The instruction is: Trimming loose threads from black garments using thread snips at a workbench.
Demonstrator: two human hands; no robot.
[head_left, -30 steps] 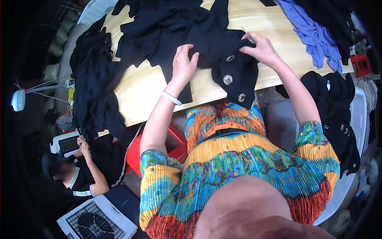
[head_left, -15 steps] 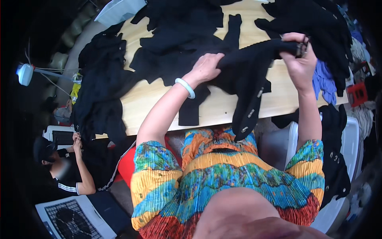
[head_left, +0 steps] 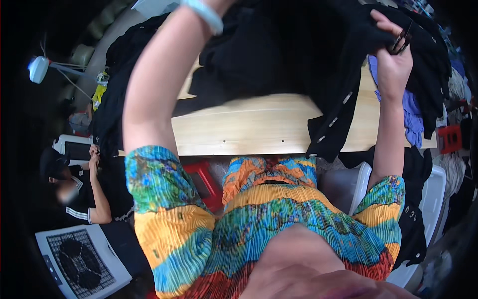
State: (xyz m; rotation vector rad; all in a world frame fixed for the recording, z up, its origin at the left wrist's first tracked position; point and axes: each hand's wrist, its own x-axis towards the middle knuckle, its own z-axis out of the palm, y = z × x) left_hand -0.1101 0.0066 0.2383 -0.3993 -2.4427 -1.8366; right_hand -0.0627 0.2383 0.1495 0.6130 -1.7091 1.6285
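Garment: I see the black garment [head_left: 298, 55] lifted, long axis hanging down toward the table [head_left: 249, 129].
Right hand [head_left: 393, 65]: pinching its top edge.
Left hand: out of frame, grip unknowable.

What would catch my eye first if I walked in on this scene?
Most striking is the black garment, lifted above the pale wooden table and filling the top of the view, its studded edge hanging off the front. The right hand grips it at upper right; the left arm with a pale wristband rises out of frame. At lower left another person sits beside a white fan.
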